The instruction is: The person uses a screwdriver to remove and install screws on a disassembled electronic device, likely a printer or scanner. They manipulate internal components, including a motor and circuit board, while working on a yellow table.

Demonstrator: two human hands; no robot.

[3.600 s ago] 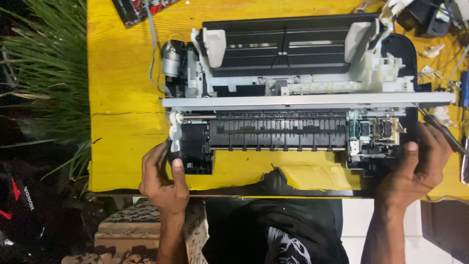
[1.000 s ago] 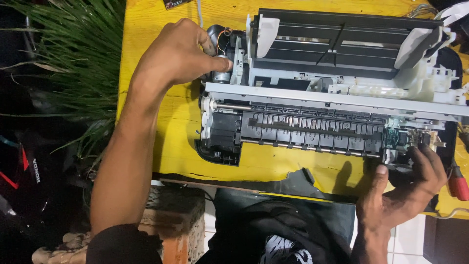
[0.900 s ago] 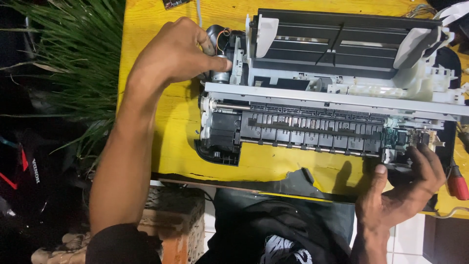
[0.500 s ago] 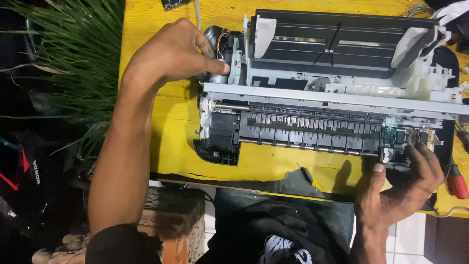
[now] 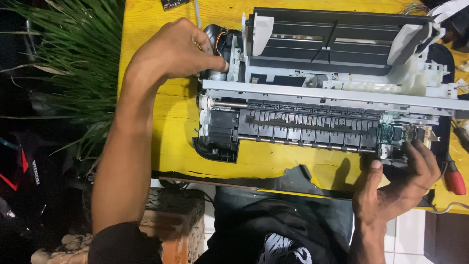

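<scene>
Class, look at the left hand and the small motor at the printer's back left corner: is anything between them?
Nothing visible. The left hand is already on the motor, fingertips at its front, with only its orange wires beside them. The right hand grips the printer at its front right corner.

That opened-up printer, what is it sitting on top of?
The opened-up printer rests on a yellow table. A black sheet pokes out at its front edge. Whatever lies directly beneath the printer is covered.
</scene>
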